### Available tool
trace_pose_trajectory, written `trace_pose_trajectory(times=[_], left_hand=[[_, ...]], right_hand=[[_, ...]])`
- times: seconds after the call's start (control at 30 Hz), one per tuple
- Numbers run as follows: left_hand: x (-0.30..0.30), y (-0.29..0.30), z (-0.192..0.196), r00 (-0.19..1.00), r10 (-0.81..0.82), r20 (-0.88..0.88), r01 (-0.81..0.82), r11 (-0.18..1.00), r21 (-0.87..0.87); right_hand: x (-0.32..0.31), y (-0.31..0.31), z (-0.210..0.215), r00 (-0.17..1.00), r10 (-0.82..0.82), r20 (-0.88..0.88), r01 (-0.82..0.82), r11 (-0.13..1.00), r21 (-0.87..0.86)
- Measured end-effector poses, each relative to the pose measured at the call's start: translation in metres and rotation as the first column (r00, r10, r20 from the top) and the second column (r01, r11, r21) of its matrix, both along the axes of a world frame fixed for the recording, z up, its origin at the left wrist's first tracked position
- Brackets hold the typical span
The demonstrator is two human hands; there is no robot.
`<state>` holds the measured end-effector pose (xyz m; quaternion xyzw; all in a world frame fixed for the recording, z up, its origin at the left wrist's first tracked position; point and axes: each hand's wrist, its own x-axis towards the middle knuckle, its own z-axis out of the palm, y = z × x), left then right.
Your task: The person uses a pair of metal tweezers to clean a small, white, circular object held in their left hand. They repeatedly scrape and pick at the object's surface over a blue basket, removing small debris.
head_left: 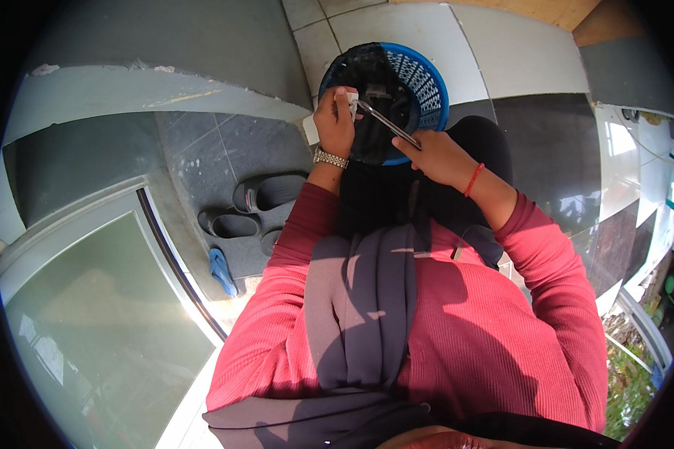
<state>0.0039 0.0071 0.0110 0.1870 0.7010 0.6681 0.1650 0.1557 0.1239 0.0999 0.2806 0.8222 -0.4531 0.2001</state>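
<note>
Person seated or crouched on a tiled floor (457, 45), red sleeves reaching forward. A blue plastic basket (427, 78) with a perforated wall sits straight ahead, just beyond the knees, close enough that both hands work over it without stretching. Dark cloth (367, 82) fills the basket and drapes over its near rim toward the lap. Left hand (334, 120), wristwatch on the wrist, is raised at the basket's left edge, fingers closed in a pinch on one end of a thin metal rod (386, 123) and on something small and pale, too small to tell. Right hand (438, 153), red cord on the wrist, fingers curled around the rod's near end, so the rod spans slantwise between both hands above the cloth. Grey sandals (266, 193) lie on the darker floor to the left, a blue one nearer.
</note>
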Motion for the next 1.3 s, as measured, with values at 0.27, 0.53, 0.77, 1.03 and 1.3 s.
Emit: trace_pose_trajectory(times=[0.27, 0.53, 0.77, 1.03, 1.3], left_hand=[[-0.006, -0.007, -0.01, 0.998, 0.004, 0.061, -0.001, 0.999, -0.051], [-0.015, -0.009, -0.01, 0.967, 0.036, 0.251, -0.016, 0.997, -0.079], [-0.019, -0.008, -0.007, 0.94, 0.011, 0.341, 0.015, 0.997, -0.074], [-0.019, -0.005, 0.0, 0.875, 0.005, 0.485, 0.028, 0.998, -0.063], [-0.022, -0.01, -0.004, 0.803, -0.073, 0.591, 0.055, 0.997, 0.048]], right_hand=[[-0.009, 0.006, -0.009, 0.997, 0.067, 0.041, -0.07, 0.994, 0.081], [-0.003, 0.006, -0.01, 0.991, -0.122, -0.053, 0.111, 0.978, -0.174], [0.004, 0.007, -0.015, 0.955, -0.204, -0.217, 0.205, 0.979, -0.016], [0.007, 0.022, -0.013, 0.932, 0.08, -0.354, -0.027, 0.988, 0.154], [0.006, 0.018, -0.004, 0.95, 0.188, -0.249, -0.17, 0.981, 0.095]])
